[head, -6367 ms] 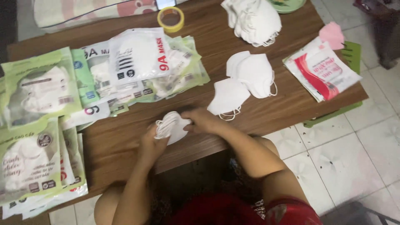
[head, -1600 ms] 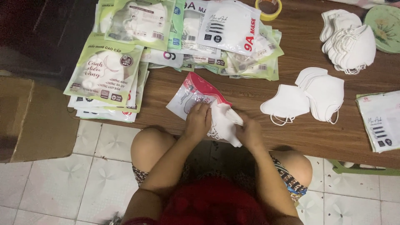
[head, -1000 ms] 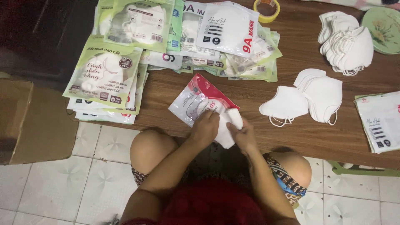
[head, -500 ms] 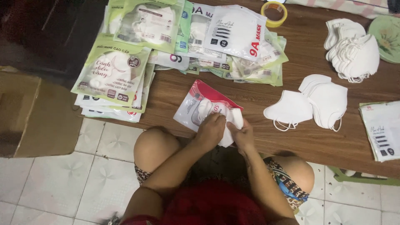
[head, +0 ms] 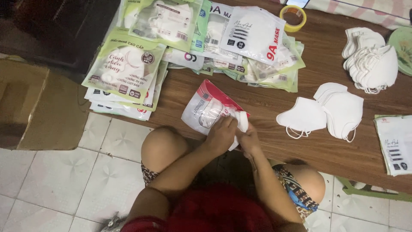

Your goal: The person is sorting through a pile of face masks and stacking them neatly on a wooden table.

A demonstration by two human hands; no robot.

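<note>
My left hand (head: 221, 135) is clamped on the mouth of the red-and-clear pouch (head: 205, 112), which lies flat on the tabletop (head: 262, 105) at its near edge, just above my knees. My right hand (head: 250, 141) is closed around the folded white masks (head: 241, 119) that stick out of the pouch's opening — both hands pressed close together there.

To do this well, I think I should keep the pouch mouth spread with my left fingers while the right feeds the stack in straight, folded edge first, so the ear loops don't catch on the lip. The film looks thin and slippery, so a firm pinch on the rim matters — too loose and the pouch slides off the edge toward my lap. I'd push the stack flat, not bunched, so the pack lies as neat as the green-and-white filled packs (head: 125, 68) piled to my left.

More loose white masks (head: 330, 112) wait to my right, near enough to reach, and a taller heap of masks (head: 374, 60) sits beyond them.
</note>
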